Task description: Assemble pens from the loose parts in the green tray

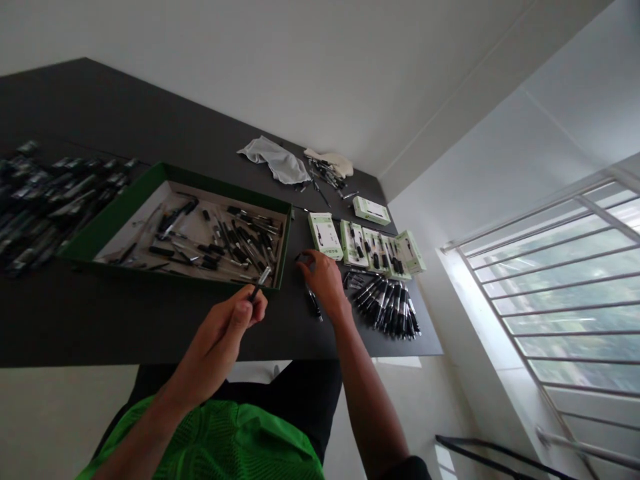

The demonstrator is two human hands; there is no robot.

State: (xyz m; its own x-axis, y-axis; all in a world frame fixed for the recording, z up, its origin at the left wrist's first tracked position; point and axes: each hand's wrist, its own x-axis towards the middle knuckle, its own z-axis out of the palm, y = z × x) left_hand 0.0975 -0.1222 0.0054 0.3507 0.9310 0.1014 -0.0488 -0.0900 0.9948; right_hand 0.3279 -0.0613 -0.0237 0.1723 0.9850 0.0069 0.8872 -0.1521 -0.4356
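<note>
My left hand (227, 327) is closed around a pen (263, 275) with a clear end and a dark grip, held just over the near right corner of a green-rimmed box (220, 189). Inside that box lie loose black pens and pen parts (215, 247). To the right, my right hand (324, 279) is low over the table with thumb and forefinger pinched together. A small dark piece shows at those fingertips, too small to make out. Beneath this hand lies a black pen (315, 304), partly covered. Fanned black pens (387, 307) rest to its right.
A large heap of pens (55, 200), blurred, lies on the dark table (150, 327) at the left. White-and-green pen boxes (326, 238) stand at the right, some with pens on top. Behind are a white cloth bag (277, 160) and more pens (327, 173). A barred window (560, 293) is at the far right.
</note>
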